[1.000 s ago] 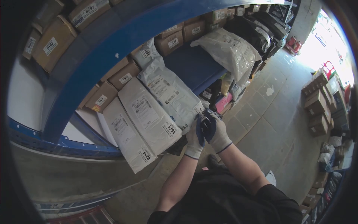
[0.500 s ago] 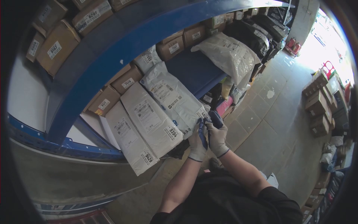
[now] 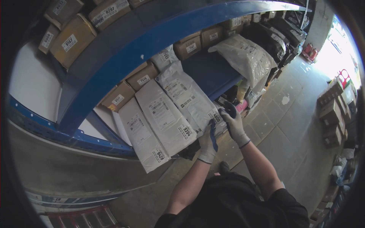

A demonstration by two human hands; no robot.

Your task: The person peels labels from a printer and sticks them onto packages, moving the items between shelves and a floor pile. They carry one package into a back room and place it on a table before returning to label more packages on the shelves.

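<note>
A grey-white plastic mailer [image 3: 186, 97] labelled 4800 lies on the shelf, its near end toward me. Both my hands wear pale gloves with dark blue palms. My left hand [image 3: 208, 143] is at the mailer's near corner, fingers stretched up beside the number label. Just right of the label is my right hand [image 3: 235, 125], its fingers apart and partly bent, with nothing seen in them. To the left lie two white wrapped boxes, one marked 9394 [image 3: 165, 116] and the other 9428 [image 3: 142, 135], both jutting past the shelf edge.
A blue shelf beam [image 3: 114, 53] arches above the parcels. Numbered cartons [image 3: 143, 78] stand behind them. A large translucent bag [image 3: 247, 57] lies farther right, past a dark blue flat package [image 3: 209, 72]. Stacked cartons [image 3: 330, 114] stand across the concrete aisle [image 3: 266, 133].
My right hand has moved right, away from the left hand and the label. The 4800 number now shows fully. The view has shifted, so the shelf appears farther right.
</note>
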